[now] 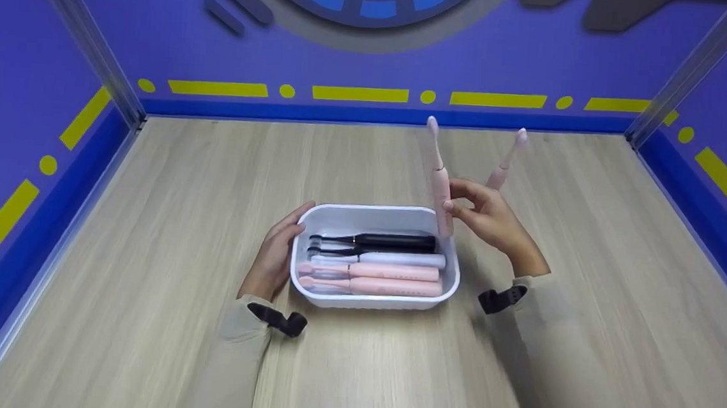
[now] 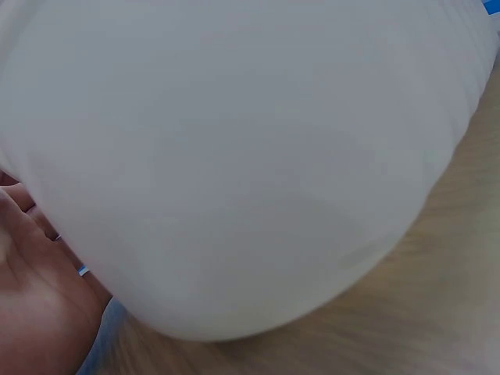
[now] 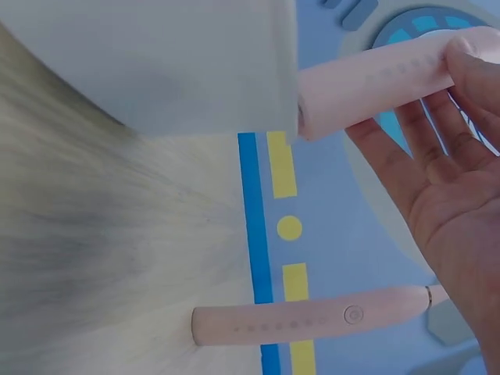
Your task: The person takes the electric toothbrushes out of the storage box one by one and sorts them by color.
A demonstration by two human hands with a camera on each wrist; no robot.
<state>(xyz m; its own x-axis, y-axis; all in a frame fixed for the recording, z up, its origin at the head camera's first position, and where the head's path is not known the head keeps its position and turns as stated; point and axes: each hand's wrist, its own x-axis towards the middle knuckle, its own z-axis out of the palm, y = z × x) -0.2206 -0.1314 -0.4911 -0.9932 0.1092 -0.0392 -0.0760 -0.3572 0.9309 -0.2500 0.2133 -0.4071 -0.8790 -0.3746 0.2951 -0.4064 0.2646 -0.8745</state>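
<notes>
My right hand (image 1: 487,216) pinches a pink electric toothbrush (image 1: 441,193) by its handle, between thumb and fingers. It is nearly upright, brush head up, its lower end right at the back right rim of a white plastic bin (image 1: 372,303). At the bin's left wall is my left hand (image 1: 275,258), thumb on the rim and fingers along the outside near the back corner. Inside the bin lie a black toothbrush (image 1: 396,241), a white-handled one (image 1: 404,259) and two pink ones (image 1: 397,271), heads to the left.
Another pink toothbrush (image 3: 312,316) stands upright on the wooden table (image 1: 162,247), beyond my right hand. Purple panels with yellow marks (image 1: 358,93) close off the back and both sides. A black wrist camera (image 1: 278,320) is strapped on each sleeve.
</notes>
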